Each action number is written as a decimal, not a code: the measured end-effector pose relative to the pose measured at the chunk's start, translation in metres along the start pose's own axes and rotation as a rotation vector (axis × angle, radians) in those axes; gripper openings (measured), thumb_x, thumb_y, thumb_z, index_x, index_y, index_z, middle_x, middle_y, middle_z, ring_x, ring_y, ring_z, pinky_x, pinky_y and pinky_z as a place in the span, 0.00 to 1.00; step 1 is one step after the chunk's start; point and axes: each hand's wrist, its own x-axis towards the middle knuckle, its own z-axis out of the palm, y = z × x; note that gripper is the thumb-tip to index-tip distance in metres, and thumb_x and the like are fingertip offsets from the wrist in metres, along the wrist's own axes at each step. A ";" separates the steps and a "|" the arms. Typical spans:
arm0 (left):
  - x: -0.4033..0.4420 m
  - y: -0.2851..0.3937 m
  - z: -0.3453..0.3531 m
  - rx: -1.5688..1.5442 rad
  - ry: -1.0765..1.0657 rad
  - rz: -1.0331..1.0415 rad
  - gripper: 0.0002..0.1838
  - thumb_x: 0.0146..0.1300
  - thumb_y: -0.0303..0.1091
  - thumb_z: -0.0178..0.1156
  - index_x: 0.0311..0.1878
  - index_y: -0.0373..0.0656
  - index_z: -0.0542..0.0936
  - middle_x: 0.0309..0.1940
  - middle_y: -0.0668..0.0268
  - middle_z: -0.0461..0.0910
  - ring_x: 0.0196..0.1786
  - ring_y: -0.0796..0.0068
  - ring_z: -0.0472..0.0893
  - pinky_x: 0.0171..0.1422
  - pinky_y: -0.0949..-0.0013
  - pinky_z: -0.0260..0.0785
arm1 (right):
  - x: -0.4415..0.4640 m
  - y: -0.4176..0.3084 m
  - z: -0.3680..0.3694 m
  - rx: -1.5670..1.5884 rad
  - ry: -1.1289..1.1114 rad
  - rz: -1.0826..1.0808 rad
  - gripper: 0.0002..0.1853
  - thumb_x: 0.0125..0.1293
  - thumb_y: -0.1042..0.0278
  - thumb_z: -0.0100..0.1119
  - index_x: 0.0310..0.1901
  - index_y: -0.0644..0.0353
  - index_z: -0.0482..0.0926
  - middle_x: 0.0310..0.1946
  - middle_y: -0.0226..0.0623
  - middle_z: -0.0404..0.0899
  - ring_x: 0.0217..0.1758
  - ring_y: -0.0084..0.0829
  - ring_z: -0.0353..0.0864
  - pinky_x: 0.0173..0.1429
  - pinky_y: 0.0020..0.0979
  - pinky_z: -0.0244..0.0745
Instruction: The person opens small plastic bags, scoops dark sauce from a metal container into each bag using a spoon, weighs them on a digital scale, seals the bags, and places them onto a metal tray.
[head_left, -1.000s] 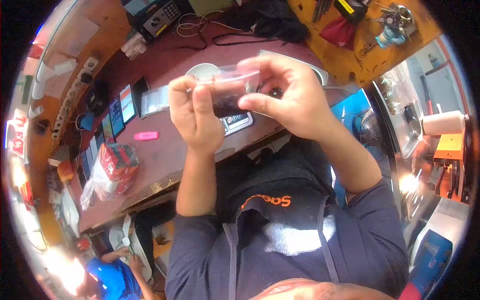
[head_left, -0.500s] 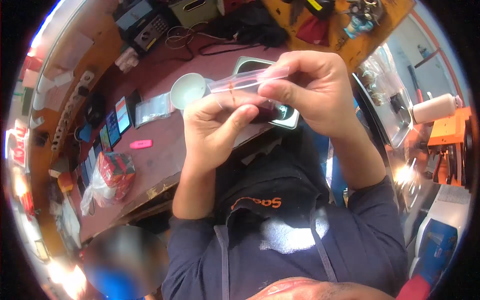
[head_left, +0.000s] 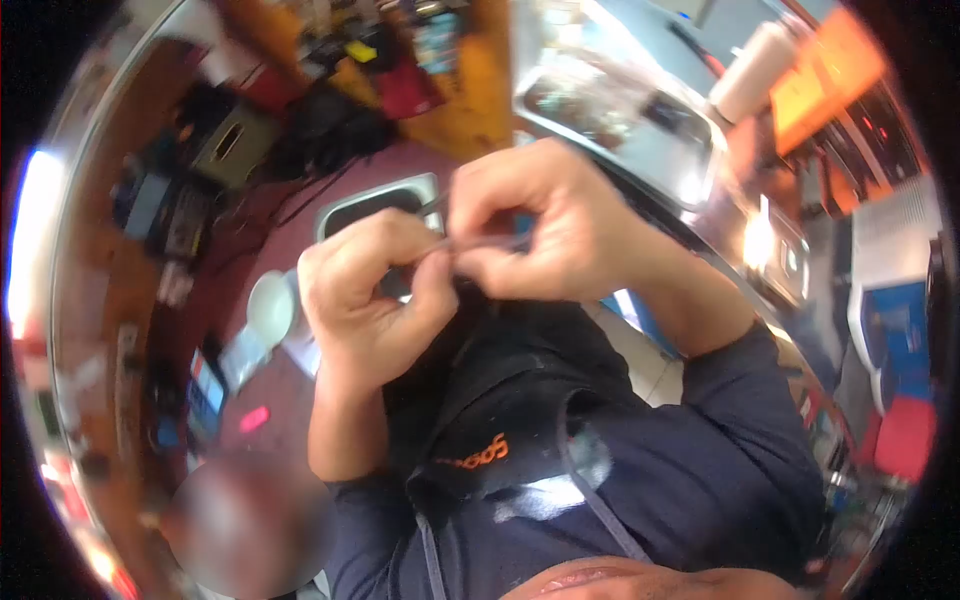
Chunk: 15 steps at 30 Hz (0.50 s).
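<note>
My left hand and my right hand meet in front of my chest, fingertips almost touching. Both are closed in a pinch. Between them runs a thin, blurred edge of the clear plastic bag, most of it hidden by my fingers. Just beyond my left hand is a metal tray with a dark inside, partly covered by that hand. A pale round bowl stands on the table to the left of my left hand.
On the reddish table are a pink marker, a phone and clear packets. Dark cloth and cables lie at the back. A metal tray of small items is at upper right. A blurred-out round shape is at lower left.
The view has turned, so the table now appears further left. My hands have come together fingertip to fingertip, and the bag, broadly visible before, now shows only as a thin edge.
</note>
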 end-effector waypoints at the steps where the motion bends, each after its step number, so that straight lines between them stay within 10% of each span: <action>1: 0.004 0.001 0.009 0.094 -0.045 0.033 0.05 0.45 0.17 0.61 0.24 0.36 0.76 0.21 0.63 0.78 0.22 0.75 0.76 0.28 0.75 0.67 | -0.006 0.000 -0.004 -0.034 -0.003 0.021 0.04 0.55 0.77 0.63 0.28 0.64 0.76 0.24 0.33 0.73 0.27 0.24 0.72 0.32 0.27 0.65; 11: -0.001 -0.014 0.055 0.146 -0.140 -0.029 0.13 0.58 0.34 0.70 0.38 0.32 0.83 0.31 0.57 0.83 0.33 0.69 0.81 0.41 0.74 0.70 | -0.064 0.012 -0.078 -0.363 0.137 0.216 0.05 0.64 0.74 0.61 0.33 0.66 0.77 0.26 0.36 0.78 0.31 0.23 0.75 0.38 0.27 0.70; 15: -0.034 -0.028 0.029 0.121 0.166 -0.174 0.19 0.65 0.43 0.64 0.39 0.31 0.81 0.37 0.54 0.84 0.38 0.65 0.82 0.45 0.69 0.73 | -0.101 0.045 -0.151 -0.780 0.374 0.399 0.06 0.65 0.71 0.61 0.36 0.66 0.79 0.27 0.31 0.78 0.34 0.19 0.74 0.41 0.25 0.70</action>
